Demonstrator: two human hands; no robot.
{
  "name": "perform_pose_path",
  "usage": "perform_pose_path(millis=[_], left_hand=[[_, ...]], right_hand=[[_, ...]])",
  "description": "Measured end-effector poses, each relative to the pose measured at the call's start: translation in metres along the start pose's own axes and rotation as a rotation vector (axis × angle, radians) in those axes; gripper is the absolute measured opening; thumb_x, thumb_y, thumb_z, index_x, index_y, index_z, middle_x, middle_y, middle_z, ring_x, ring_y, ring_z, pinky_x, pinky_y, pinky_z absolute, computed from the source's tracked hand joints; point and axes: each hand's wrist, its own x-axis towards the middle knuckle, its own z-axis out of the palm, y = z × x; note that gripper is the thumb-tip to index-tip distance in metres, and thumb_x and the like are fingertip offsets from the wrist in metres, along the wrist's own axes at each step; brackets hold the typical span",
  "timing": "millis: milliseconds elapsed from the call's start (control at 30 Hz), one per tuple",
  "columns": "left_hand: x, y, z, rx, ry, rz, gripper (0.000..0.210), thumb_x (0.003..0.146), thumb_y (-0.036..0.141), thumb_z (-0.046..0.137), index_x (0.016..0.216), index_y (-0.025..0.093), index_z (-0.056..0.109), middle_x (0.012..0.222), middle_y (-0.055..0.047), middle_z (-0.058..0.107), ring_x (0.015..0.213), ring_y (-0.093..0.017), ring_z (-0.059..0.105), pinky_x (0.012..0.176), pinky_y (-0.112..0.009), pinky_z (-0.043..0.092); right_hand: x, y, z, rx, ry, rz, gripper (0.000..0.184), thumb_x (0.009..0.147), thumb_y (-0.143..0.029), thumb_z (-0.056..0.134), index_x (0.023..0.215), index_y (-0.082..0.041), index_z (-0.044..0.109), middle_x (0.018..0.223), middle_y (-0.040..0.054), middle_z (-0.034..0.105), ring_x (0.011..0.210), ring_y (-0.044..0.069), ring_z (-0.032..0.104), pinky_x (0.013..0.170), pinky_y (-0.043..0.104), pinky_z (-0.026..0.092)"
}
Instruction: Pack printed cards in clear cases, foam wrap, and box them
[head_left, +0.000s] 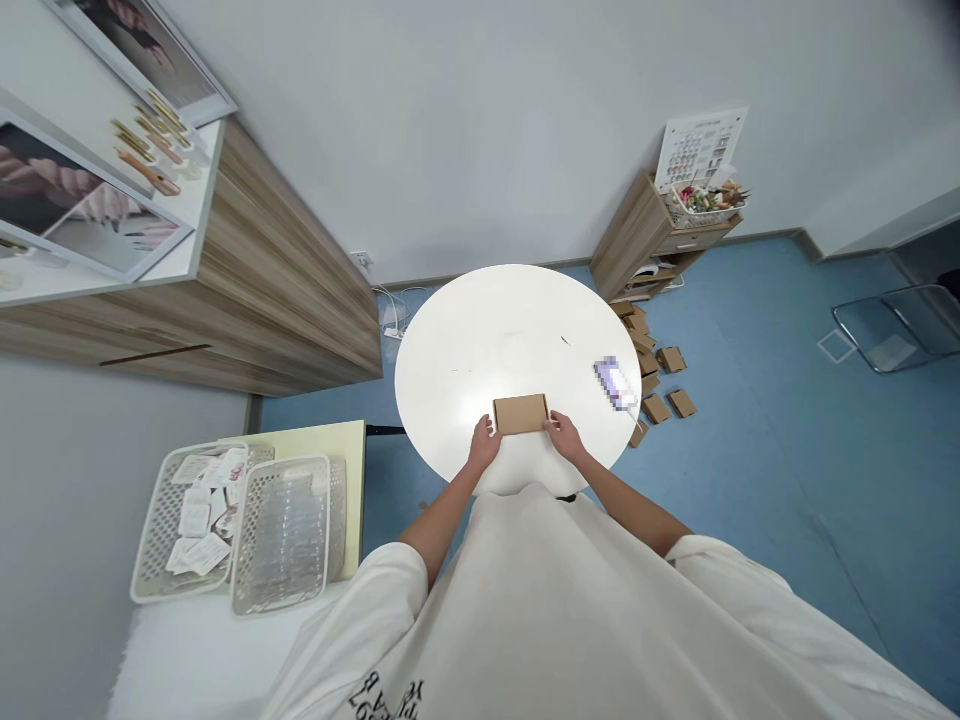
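A brown cardboard box, flat and closed, lies at the near side of the round white table. At its left end is my left hand, with the fingers curled against the edge. My right hand grips the opposite end in the same way. Between them the two hands hold the box by its short sides. The undersides of the fingers are hidden.
A blurred purple device with a cable lies at the table's right. Several small cardboard boxes are on the floor beyond it. White baskets stand at left, and a wooden cabinet rises at back left.
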Motion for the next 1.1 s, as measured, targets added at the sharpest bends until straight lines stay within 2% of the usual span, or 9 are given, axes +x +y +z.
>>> perform_pose_path(millis=[100, 300, 367, 467, 533, 700, 867, 967, 1100], left_hand=[[0.001, 0.001, -0.002, 0.004, -0.014, 0.022, 0.065, 0.086, 0.025, 0.064, 0.145, 0.019, 0.040, 0.148, -0.016, 0.047, 0.126, -0.024, 0.056, 0.100, -0.035, 0.048], [-0.006, 0.008, -0.001, 0.018, -0.073, 0.019, 0.068, 0.086, 0.026, 0.063, 0.148, 0.019, 0.036, 0.146, -0.015, 0.052, 0.122, -0.021, 0.060, 0.094, -0.030, 0.051], [-0.009, 0.012, -0.001, 0.009, -0.070, 0.021, 0.062, 0.085, 0.024, 0.062, 0.144, 0.017, 0.042, 0.141, -0.015, 0.056, 0.116, -0.021, 0.063, 0.091, -0.030, 0.052], [-0.016, 0.020, -0.001, -0.042, -0.114, 0.087, 0.044, 0.082, 0.018, 0.059, 0.126, 0.015, 0.059, 0.127, -0.013, 0.066, 0.104, -0.020, 0.068, 0.087, -0.031, 0.054], [-0.020, 0.027, 0.000, -0.061, -0.130, 0.133, 0.037, 0.081, 0.015, 0.057, 0.117, 0.015, 0.064, 0.120, -0.011, 0.069, 0.099, -0.020, 0.069, 0.086, -0.031, 0.054], [-0.027, 0.051, 0.012, -0.015, -0.067, 0.143, 0.043, 0.078, 0.018, 0.062, 0.121, 0.016, 0.064, 0.115, -0.011, 0.071, 0.098, -0.023, 0.068, 0.087, -0.036, 0.054], [-0.028, 0.082, 0.050, -0.034, -0.045, 0.183, 0.047, 0.077, 0.022, 0.068, 0.124, 0.018, 0.063, 0.116, -0.011, 0.068, 0.102, -0.025, 0.067, 0.090, -0.039, 0.052], [-0.028, 0.105, 0.088, -0.024, -0.039, 0.211, 0.049, 0.078, 0.021, 0.067, 0.126, 0.019, 0.062, 0.119, -0.011, 0.067, 0.104, -0.026, 0.065, 0.091, -0.039, 0.051], [-0.026, 0.140, 0.150, 0.045, -0.030, 0.234, 0.056, 0.079, 0.020, 0.064, 0.135, 0.021, 0.057, 0.128, -0.011, 0.060, 0.108, -0.023, 0.062, 0.093, -0.035, 0.050]], right_hand=[[-0.002, -0.004, 0.002, -0.025, -0.021, -0.020, 0.048, 0.090, -0.040, 0.051, 0.132, -0.018, 0.059, 0.134, 0.0132, 0.061, 0.108, 0.025, 0.065, 0.092, 0.036, 0.052], [-0.019, -0.012, 0.001, 0.029, -0.134, -0.043, 0.038, 0.089, -0.036, 0.053, 0.122, -0.022, 0.065, 0.123, 0.0077, 0.068, 0.098, 0.023, 0.068, 0.083, 0.033, 0.053], [-0.024, -0.013, -0.002, 0.045, -0.126, -0.039, 0.039, 0.088, -0.034, 0.055, 0.123, -0.022, 0.064, 0.126, 0.0078, 0.066, 0.100, 0.023, 0.067, 0.084, 0.033, 0.053], [-0.027, -0.013, -0.007, 0.053, -0.105, -0.063, 0.040, 0.087, -0.034, 0.056, 0.124, -0.023, 0.064, 0.127, 0.0078, 0.065, 0.106, 0.024, 0.064, 0.090, 0.035, 0.052], [-0.026, -0.012, -0.011, 0.060, -0.095, -0.092, 0.040, 0.086, -0.032, 0.056, 0.125, -0.023, 0.064, 0.127, 0.0077, 0.065, 0.110, 0.025, 0.062, 0.094, 0.038, 0.051], [-0.015, -0.002, -0.028, 0.105, -0.069, -0.145, 0.044, 0.085, -0.028, 0.058, 0.129, -0.024, 0.062, 0.128, 0.0087, 0.063, 0.108, 0.023, 0.062, 0.093, 0.036, 0.052], [-0.001, 0.022, -0.068, 0.176, -0.015, -0.184, 0.048, 0.083, -0.029, 0.058, 0.131, -0.024, 0.060, 0.128, 0.0090, 0.061, 0.105, 0.021, 0.064, 0.093, 0.035, 0.051], [0.009, 0.042, -0.107, 0.220, 0.031, -0.163, 0.050, 0.083, -0.033, 0.057, 0.132, -0.024, 0.059, 0.129, 0.0088, 0.059, 0.098, 0.021, 0.065, 0.089, 0.034, 0.053], [0.022, 0.074, -0.167, 0.225, 0.135, -0.155, 0.046, 0.083, -0.037, 0.056, 0.126, -0.023, 0.063, 0.124, 0.0088, 0.062, 0.089, 0.021, 0.065, 0.085, 0.036, 0.053]])
